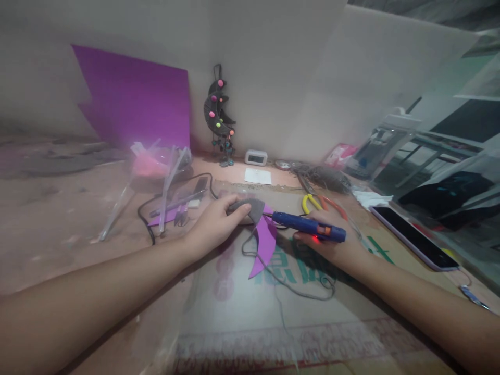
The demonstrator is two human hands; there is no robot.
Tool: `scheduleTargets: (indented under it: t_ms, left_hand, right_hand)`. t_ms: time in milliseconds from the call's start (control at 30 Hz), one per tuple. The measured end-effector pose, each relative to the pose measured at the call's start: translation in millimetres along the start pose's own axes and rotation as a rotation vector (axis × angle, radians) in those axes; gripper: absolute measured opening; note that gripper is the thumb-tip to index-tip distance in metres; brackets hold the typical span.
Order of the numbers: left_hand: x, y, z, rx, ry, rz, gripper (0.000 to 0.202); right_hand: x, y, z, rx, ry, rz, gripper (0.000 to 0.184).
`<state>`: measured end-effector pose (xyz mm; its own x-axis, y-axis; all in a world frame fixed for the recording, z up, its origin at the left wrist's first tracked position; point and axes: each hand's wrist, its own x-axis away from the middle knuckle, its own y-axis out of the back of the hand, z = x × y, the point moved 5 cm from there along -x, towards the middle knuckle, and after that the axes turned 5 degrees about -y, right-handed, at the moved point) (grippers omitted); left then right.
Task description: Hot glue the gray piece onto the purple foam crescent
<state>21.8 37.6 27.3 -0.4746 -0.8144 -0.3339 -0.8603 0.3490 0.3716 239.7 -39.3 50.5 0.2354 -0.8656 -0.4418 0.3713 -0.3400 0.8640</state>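
Observation:
My left hand (230, 213) pinches a purple crescent cut-out (267, 242) by its upper end, where grey yarn (254, 209) is wound around it. The lower part of the crescent is bare and tapers to a point. A loose tail of the same yarn (299, 291) curls over the board to the right. In my right hand (338, 237) is a blue hot glue gun (307, 225) with a red light glowing on it. Its nozzle points left and meets the crescent near the edge of the wound yarn; actual contact is hard to make out.
A finished-looking yarn moon ornament (219, 112) leans on the wall beside a purple sheet (144, 99). Scissors (311, 203) lie behind my right hand, a phone (414, 237) at right. Clear glue sticks (167, 192) and a pink bag (150, 165) are left, a small clock (256, 157) behind.

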Motion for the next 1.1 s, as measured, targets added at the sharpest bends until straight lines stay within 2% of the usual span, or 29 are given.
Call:
scheduleTargets:
  t_ms: [200,500,800,1100]
  left_hand:
    - [0.4,0.4,0.2,-0.062,0.029,-0.007,0.025]
    - [0.0,-1.4,5.9,-0.019,-0.005,0.022,0.027]
    - [0.9,-0.7,-1.0,-0.097,-0.013,0.028,0.027]
    - [1.5,-1.4,-1.7,-0.087,-0.007,0.058,0.026]
  right_hand:
    - [0.4,-0.7,-5.7,0.036,0.025,-0.043,0.02]
    - [-1.8,4.4,-1.6,0.014,-0.001,-0.07,0.022]
    - [-2.0,4.9,-3.9,-0.007,-0.008,-0.09,0.021]
    - [-3.0,7.2,-3.7,-0.029,-0.027,-0.082,0.022]
